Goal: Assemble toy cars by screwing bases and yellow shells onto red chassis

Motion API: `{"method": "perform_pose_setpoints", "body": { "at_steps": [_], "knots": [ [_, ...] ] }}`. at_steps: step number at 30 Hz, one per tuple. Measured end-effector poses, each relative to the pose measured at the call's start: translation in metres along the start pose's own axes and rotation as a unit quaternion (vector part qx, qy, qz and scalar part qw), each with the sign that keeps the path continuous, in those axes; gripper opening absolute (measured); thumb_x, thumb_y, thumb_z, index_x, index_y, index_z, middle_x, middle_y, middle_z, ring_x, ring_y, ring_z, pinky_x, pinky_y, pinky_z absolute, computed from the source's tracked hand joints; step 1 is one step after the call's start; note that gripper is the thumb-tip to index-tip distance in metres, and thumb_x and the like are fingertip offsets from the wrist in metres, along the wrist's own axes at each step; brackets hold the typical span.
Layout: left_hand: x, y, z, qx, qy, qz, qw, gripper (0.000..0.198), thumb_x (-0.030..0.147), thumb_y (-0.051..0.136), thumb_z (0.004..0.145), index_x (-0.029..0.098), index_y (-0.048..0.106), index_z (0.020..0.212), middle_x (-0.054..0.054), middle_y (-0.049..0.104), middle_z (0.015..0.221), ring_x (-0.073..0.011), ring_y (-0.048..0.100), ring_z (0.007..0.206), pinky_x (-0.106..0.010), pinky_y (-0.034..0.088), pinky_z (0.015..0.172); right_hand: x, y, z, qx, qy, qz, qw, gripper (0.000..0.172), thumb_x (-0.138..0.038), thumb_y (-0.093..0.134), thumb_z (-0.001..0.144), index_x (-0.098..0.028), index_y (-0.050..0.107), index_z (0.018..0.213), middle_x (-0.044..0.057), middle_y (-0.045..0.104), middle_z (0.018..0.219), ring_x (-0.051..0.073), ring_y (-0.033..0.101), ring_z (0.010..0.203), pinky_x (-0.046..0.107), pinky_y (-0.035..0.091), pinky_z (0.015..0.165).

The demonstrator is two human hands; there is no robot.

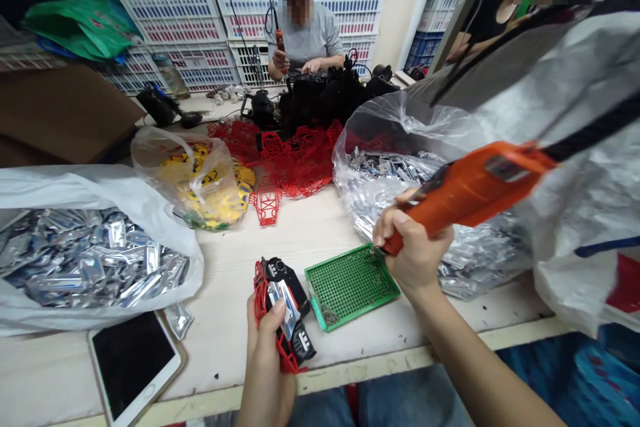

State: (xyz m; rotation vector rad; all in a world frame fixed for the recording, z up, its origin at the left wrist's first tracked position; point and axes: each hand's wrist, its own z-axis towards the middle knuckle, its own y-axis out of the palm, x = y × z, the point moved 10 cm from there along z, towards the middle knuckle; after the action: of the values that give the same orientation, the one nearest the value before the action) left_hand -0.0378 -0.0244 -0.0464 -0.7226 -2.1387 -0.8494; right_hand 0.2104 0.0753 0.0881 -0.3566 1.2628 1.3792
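Observation:
My left hand [270, 353] is closed around a partly built toy car [287, 307] with a red frame, black parts and a shiny silver-and-blue panel, the thumb lying on that panel. In my right hand [417, 250] is an orange electric screwdriver [480, 183], its nose pointing down at the far right corner of a shallow green basket [313, 290]. A small heap of screws [327, 315] lies in the basket's near left corner. Whether a screw sits on the screwdriver's tip is too small to tell.
Bags of silver panels stand left [115, 260] and right [370, 213]. Behind are a bag of yellow parts [210, 187], red frames [300, 160] and black parts [320, 100]. A tablet [133, 363] lies near the front edge. A person [305, 33] sits opposite, holding another screwdriver.

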Motion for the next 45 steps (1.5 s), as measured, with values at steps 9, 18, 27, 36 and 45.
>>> {"method": "perform_pose_setpoints", "body": {
  "at_steps": [9,18,27,36,45],
  "knots": [
    [-0.001,0.004,-0.002,-0.024,-0.002,-0.01,1.0,0.059,0.044,0.088,0.069,0.025,0.065,0.12,0.002,0.074,0.088,-0.0186,0.072,0.075,-0.024,0.054,0.061,-0.035,0.053,-0.041,-0.031,0.056,0.187,0.98,0.013,-0.022,0.062,0.076,-0.026,0.061,0.088,-0.008,0.052,0.049,0.011,0.043,0.034,0.021,0.043,0.035],
    [-0.006,0.004,0.0,-0.049,-0.013,-0.011,0.999,0.064,0.05,0.086,0.071,0.023,0.063,0.124,-0.005,0.077,0.107,-0.027,0.072,0.103,-0.035,0.058,0.088,-0.02,0.08,-0.063,-0.049,0.087,0.208,0.973,0.012,-0.021,0.059,0.081,-0.026,0.059,0.091,-0.011,0.045,0.048,0.009,0.041,0.034,0.017,0.042,0.039],
    [0.003,0.012,-0.008,-0.054,0.006,-0.025,0.998,0.056,0.042,0.083,0.076,0.025,0.062,0.124,-0.001,0.077,0.104,-0.0214,0.073,0.093,-0.03,0.057,0.082,-0.015,0.079,-0.068,-0.063,0.091,0.194,0.975,0.013,-0.022,0.063,0.081,-0.027,0.059,0.093,-0.01,0.05,0.052,0.01,0.045,0.036,0.019,0.042,0.039],
    [0.001,0.01,-0.005,-0.047,0.005,-0.028,0.998,0.064,0.041,0.09,0.069,0.025,0.063,0.124,0.0,0.076,0.099,-0.0187,0.07,0.084,-0.029,0.057,0.077,-0.027,0.085,-0.06,-0.089,0.084,0.191,0.974,0.012,-0.022,0.064,0.082,-0.027,0.06,0.093,-0.008,0.051,0.052,0.012,0.046,0.038,0.022,0.044,0.041],
    [0.001,0.008,-0.003,-0.045,0.003,-0.014,0.999,0.07,0.046,0.089,0.066,0.027,0.063,0.128,0.0,0.075,0.101,-0.0213,0.071,0.089,-0.032,0.056,0.083,-0.021,0.079,-0.063,-0.071,0.095,0.178,0.977,0.014,-0.025,0.063,0.081,-0.027,0.057,0.094,-0.009,0.05,0.052,0.012,0.045,0.037,0.022,0.044,0.039]
  ]
}}
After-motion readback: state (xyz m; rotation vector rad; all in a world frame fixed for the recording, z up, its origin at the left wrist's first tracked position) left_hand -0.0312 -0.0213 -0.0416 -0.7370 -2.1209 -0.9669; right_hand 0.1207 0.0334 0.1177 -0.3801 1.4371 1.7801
